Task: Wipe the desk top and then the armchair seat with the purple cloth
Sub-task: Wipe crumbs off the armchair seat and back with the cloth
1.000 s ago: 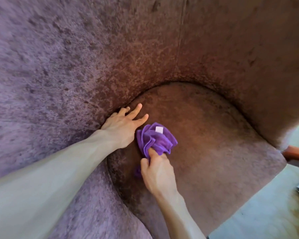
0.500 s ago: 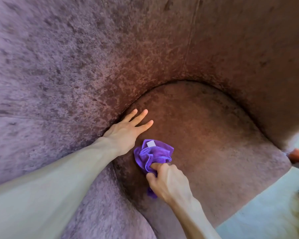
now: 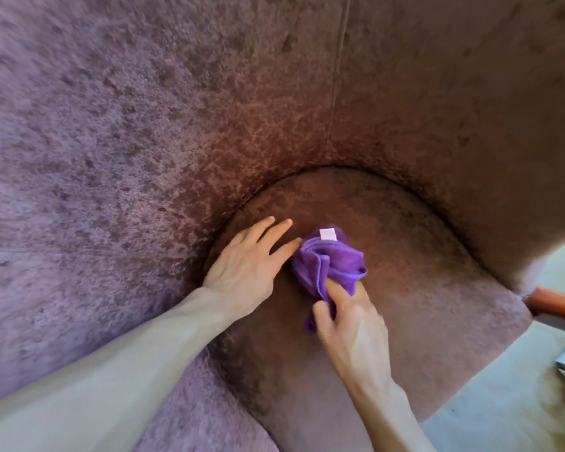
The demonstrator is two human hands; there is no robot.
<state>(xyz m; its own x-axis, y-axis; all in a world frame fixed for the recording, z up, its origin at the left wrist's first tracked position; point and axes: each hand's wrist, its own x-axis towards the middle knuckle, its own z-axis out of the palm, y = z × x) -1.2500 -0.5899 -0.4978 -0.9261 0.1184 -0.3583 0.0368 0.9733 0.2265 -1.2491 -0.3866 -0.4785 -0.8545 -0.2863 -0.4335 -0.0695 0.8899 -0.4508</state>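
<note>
Right hand (image 3: 349,324) fingers pinch the bunched purple cloth (image 3: 328,265) on the armchair seat (image 3: 421,288), near its back-left corner. Left hand (image 3: 245,265), fingers spread, lies flat beside it. Best flatten the cloth and sweep firm overlapping strokes toward the front edge.

armchair seat (image 3: 405,288) | mauve velvet | purple cloth (image 3: 330,265) bunched on it | left hand (image 3: 245,265) flat

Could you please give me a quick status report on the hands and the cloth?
Right hand gripping purple cloth on armchair seat. Left hand flat, open beside it. Nothing in the way.
</note>
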